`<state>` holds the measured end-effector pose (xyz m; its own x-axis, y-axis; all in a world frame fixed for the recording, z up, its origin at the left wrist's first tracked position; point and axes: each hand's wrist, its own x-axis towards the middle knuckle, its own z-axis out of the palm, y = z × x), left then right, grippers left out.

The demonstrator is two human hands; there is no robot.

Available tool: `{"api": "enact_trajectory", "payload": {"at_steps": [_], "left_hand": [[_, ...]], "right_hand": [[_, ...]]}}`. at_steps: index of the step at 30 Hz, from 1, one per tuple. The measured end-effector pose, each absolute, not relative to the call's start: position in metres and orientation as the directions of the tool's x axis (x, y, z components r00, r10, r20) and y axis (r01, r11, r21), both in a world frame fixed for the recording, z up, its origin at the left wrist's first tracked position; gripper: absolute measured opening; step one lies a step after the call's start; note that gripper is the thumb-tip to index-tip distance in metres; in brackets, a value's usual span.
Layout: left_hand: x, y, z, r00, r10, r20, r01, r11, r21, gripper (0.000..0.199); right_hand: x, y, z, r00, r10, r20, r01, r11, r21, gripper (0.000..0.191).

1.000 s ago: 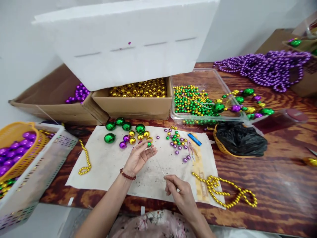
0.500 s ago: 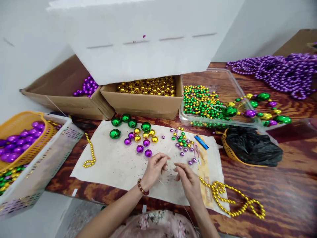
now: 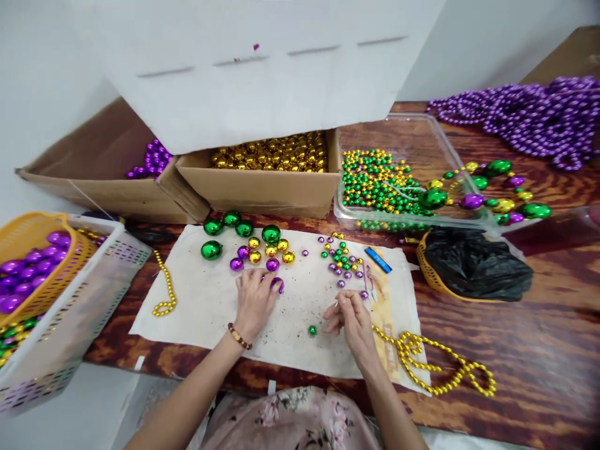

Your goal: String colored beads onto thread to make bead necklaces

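My left hand (image 3: 254,299) curls palm-down over the group of shiny purple balls, its fingers bent round a purple ball (image 3: 277,285) that they partly cover. Just beyond the fingertips lies another purple ball (image 3: 272,264). My right hand (image 3: 349,314) is closed in a pinch above the cloth, with the pale tip of a thin thread-like piece at its fingers. A small green bead (image 3: 312,330) sits left of it. Large green balls (image 3: 212,250) and gold balls (image 3: 255,257) are grouped behind my left hand. Small mixed beads (image 3: 344,259) are scattered beyond my right hand.
A white cloth (image 3: 197,300) covers part of the wooden table. Gold bead strings (image 3: 412,350) lie at right, near a blue strip (image 3: 377,260) and a black-bag-lined basket (image 3: 473,265). Cardboard boxes (image 3: 262,190) and a clear tray (image 3: 407,220) stand behind; baskets (image 3: 79,269) are at left.
My left hand has moved left and forward onto the purple balls. My right hand has stayed nearby, fingers now drawn together. A green bead now shows between the hands.
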<state>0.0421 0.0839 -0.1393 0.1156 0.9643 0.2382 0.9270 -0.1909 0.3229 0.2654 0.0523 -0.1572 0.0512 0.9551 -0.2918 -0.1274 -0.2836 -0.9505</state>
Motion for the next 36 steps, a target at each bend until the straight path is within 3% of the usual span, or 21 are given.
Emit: {"api": "enact_trajectory", "payload": {"at_steps": [3, 7, 11, 14, 18, 21, 27, 36], "left_hand": [[0.039, 0.086, -0.140, 0.118, 0.979, 0.166, 0.975, -0.146, 0.170, 0.031], [0.048, 0.078, -0.146, 0.139, 0.984, 0.115, 0.982, -0.151, 0.109, 0.032], [0.048, 0.070, -0.151, 0.198, 0.969, 0.145, 0.953, -0.225, 0.205, 0.027], [0.044, 0.068, -0.149, 0.169, 0.951, 0.258, 0.875, -0.265, 0.405, 0.032], [0.042, 0.073, -0.137, 0.038, 0.953, 0.300, 0.566, -0.268, 0.780, 0.053], [0.044, 0.079, -0.122, 0.000, 0.969, 0.245, 0.329, -0.231, 0.915, 0.043], [0.044, 0.084, -0.096, -0.022, 0.988, 0.152, 0.092, -0.149, 0.985, 0.034], [0.036, 0.097, -0.084, -0.142, 0.975, 0.173, 0.014, -0.173, 0.985, 0.029]], "right_hand": [[0.262, 0.049, -0.165, 0.004, 0.986, -0.169, -0.001, -0.169, -0.986, 0.029], [0.257, 0.041, -0.174, -0.104, 0.991, 0.083, 0.311, 0.111, -0.944, 0.015], [0.255, 0.034, -0.182, -0.209, 0.957, 0.200, 0.477, 0.278, -0.834, 0.019], [0.256, 0.035, -0.186, -0.209, 0.954, 0.214, 0.544, 0.295, -0.785, 0.021], [0.254, 0.038, -0.180, -0.191, 0.966, 0.174, 0.484, 0.247, -0.839, 0.018], [0.249, 0.040, -0.170, -0.161, 0.976, 0.145, 0.381, 0.197, -0.903, 0.019], [0.239, 0.042, -0.155, -0.171, 0.956, 0.238, 0.308, 0.281, -0.909, 0.015], [0.228, 0.039, -0.150, -0.232, 0.923, 0.308, 0.219, 0.359, -0.907, 0.016]]}}
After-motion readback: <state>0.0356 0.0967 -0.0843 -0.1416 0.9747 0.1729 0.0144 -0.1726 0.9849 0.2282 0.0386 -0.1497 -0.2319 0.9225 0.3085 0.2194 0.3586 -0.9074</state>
